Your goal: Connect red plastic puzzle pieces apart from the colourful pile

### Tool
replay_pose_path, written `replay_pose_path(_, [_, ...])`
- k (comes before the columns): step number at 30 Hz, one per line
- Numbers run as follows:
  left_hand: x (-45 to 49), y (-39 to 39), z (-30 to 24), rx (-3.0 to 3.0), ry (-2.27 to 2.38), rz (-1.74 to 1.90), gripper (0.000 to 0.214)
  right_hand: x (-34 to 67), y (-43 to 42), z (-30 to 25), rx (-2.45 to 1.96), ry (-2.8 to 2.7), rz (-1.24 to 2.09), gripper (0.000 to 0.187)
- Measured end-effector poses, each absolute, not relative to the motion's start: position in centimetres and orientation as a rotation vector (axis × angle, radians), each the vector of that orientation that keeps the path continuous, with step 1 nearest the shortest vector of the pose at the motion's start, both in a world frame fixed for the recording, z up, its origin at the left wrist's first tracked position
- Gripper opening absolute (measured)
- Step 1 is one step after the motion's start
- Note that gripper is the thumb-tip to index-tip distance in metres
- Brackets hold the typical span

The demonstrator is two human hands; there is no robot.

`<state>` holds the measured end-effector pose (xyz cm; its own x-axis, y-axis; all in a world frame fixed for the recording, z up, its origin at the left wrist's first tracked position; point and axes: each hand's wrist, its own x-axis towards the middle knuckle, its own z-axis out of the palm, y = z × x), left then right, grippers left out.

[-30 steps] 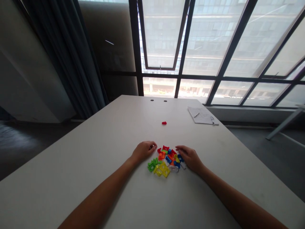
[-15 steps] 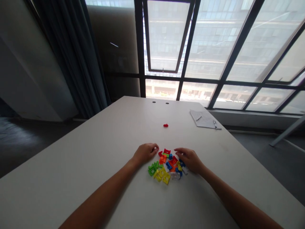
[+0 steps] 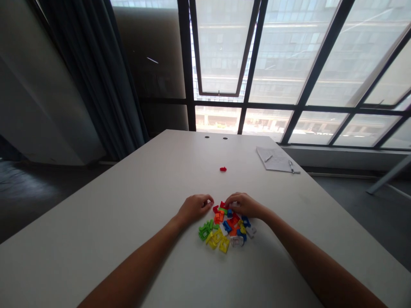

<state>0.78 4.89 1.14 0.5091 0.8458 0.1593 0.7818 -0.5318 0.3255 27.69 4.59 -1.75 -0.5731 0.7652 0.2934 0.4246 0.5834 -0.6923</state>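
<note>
A heap of small coloured plastic pieces lies on the white table (image 3: 128, 214) between my hands. My right hand (image 3: 244, 205) reaches over the far side of the heap, its thumb and index finger closed at a red plastic piece (image 3: 222, 205). Left of the heap, my left hand (image 3: 194, 208) rests on the table with curled fingers, thumb and fingertips close together; whatever is between them is too small to make out. Near its fingertips is another red piece (image 3: 215, 209). Green pieces (image 3: 204, 231), yellow pieces (image 3: 224, 244), an orange piece (image 3: 218, 217) and blue pieces (image 3: 245, 221) lie nearer me.
Farther up the table sits a small red assembled-looking piece (image 3: 223, 169). A sheet of paper (image 3: 276, 160) with two pens lies at the right edge. Two round dark holes mark the far end. Windows stand beyond, and a dark curtain (image 3: 96, 77) hangs at left.
My right hand has moved left and away from me, from the heap's right side to the red piece at its far side. My left hand has stayed nearly still.
</note>
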Motion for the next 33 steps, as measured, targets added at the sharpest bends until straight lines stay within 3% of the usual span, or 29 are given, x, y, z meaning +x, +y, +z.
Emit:
replay_pose_path(7, [0.6, 4.9, 0.9, 2.541, 1.388, 0.433, 0.024, 27.8, 4.6, -2.3, -1.044, -2.121, 0.787, 0.018])
replay_pose_path(14, [0.8, 4.8, 1.0, 2.534, 1.416, 0.425, 0.025, 28.5, 5.7, -3.2, -1.166, -1.855, 0.669, 0.024])
replay_pose_path(21, [1.0, 4.7, 1.0, 2.563, 1.432, 0.429, 0.02, 29.9, 10.2, -4.2, -1.273, -1.687, 0.499, 0.036])
replay_pose_path(33, [0.8, 4.7, 1.3, 2.571, 1.385, 0.425, 0.021, 26.9, 18.0, -5.1, -1.476, -1.694, 0.378, 0.039])
